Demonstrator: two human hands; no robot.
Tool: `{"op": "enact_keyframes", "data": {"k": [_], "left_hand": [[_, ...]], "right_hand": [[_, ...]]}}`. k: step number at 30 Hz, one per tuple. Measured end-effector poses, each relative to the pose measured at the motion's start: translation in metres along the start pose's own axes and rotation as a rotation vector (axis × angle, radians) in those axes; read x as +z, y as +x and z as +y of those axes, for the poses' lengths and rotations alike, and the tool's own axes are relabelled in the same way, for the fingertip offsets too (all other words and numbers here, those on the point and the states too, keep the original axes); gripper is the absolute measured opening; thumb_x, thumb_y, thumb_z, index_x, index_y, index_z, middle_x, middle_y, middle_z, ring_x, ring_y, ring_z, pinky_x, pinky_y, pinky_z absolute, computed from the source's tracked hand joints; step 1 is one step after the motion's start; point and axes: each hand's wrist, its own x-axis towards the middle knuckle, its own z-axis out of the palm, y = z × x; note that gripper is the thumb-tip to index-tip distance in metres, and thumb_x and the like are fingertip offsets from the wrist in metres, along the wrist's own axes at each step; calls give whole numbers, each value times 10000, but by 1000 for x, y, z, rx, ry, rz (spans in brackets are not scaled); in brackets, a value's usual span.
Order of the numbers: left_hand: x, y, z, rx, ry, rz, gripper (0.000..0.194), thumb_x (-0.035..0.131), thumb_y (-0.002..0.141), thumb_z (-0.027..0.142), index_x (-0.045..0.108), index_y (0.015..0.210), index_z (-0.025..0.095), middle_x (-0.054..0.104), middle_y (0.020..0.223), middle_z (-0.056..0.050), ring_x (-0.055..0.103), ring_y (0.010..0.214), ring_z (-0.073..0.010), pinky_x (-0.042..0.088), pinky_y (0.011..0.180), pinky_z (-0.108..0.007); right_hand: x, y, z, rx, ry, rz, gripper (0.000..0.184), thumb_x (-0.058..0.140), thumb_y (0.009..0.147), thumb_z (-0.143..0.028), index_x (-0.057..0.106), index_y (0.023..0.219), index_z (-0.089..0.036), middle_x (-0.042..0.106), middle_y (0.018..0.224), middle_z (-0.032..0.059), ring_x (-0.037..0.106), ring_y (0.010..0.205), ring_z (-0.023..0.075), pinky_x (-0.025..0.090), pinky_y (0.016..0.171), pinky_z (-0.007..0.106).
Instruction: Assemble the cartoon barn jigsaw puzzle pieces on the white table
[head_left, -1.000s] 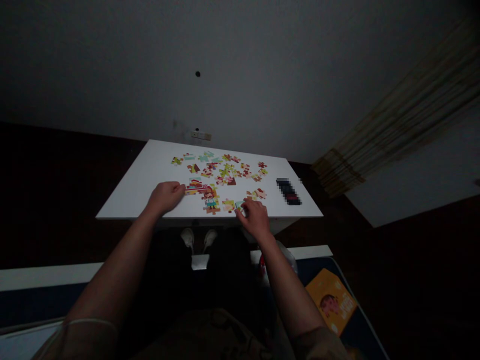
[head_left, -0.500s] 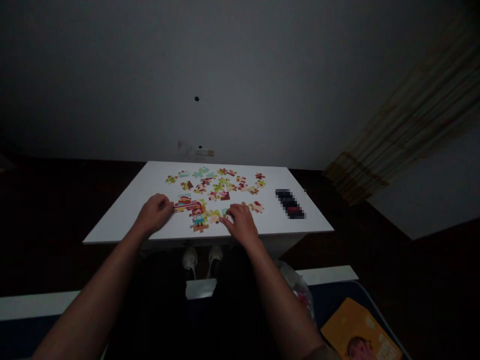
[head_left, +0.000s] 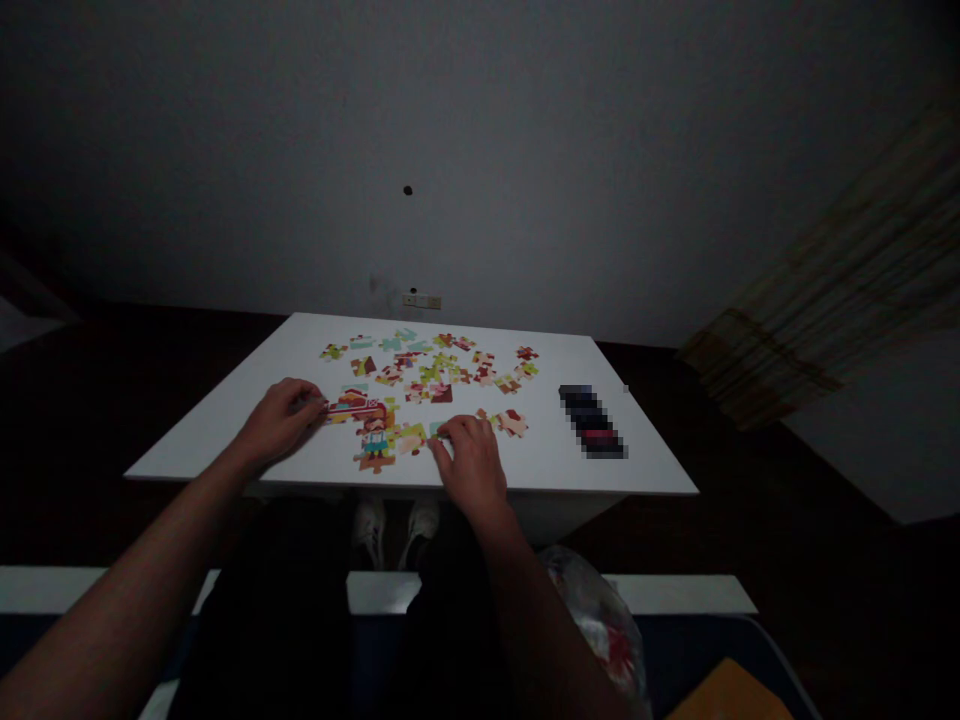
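Observation:
Colourful jigsaw pieces (head_left: pixel 435 365) lie scattered over the far half of a white table (head_left: pixel 247 400). A joined cluster with a cartoon figure (head_left: pixel 373 432) sits near the front edge. My left hand (head_left: pixel 279 420) rests curled on the table at the cluster's left end, its fingertips touching the red piece (head_left: pixel 349 405). My right hand (head_left: pixel 469 462) lies palm down just right of the cluster, fingers bent, fingertips pressing on a pale green piece (head_left: pixel 435 430) next to the cluster.
A dark blurred-out flat object (head_left: pixel 592 422) lies on the table's right side. My knees and white shoes (head_left: pixel 397 520) show below the table. A crumpled plastic bag (head_left: pixel 600 615) and an orange box corner (head_left: pixel 731 695) lie at the lower right. A wall socket (head_left: pixel 420 300) sits behind.
The camera tilted and shifted, so the table sits lower and wider in view. My right hand slid a piece leftward toward the joined cluster. My left hand stayed at the cluster's left end.

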Motion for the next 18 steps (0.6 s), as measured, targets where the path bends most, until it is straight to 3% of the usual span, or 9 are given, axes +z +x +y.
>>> {"op": "enact_keyframes", "data": {"k": [8, 13, 16, 18], "left_hand": [[3, 0, -6, 140, 61, -39, 364, 503, 821, 448, 644, 981, 153, 625, 960, -92, 542, 897, -230, 413, 811, -327], [1, -8, 4, 262, 179, -58, 346, 497, 819, 376, 638, 1040, 149, 613, 963, -107, 531, 925, -265, 407, 828, -351], [-2, -14, 10, 303, 193, -47, 306, 468, 842, 314, 619, 1067, 171, 611, 999, -105, 520, 959, -266, 401, 859, -369], [-4, -16, 11, 331, 181, -47, 286, 449, 854, 287, 614, 1061, 178, 612, 1007, -104, 518, 959, -263, 400, 859, -383]], "right_hand": [[4, -2, 4, 7, -66, 63, 136, 576, 865, -275, 606, 995, -247, 606, 1014, 87, 497, 1045, 287, 361, 1001, 503], [8, -1, 8, 33, -59, 100, 165, 540, 861, -287, 617, 999, -235, 640, 1007, 94, 550, 992, 280, 427, 916, 468], [6, 20, 25, 205, 49, 134, 211, 491, 882, -328, 608, 1026, -227, 670, 980, 79, 609, 817, 226, 500, 748, 380], [0, 47, 42, 333, -7, 152, 229, 470, 892, -321, 605, 1037, -206, 684, 958, 83, 623, 771, 202, 499, 700, 338]]}}
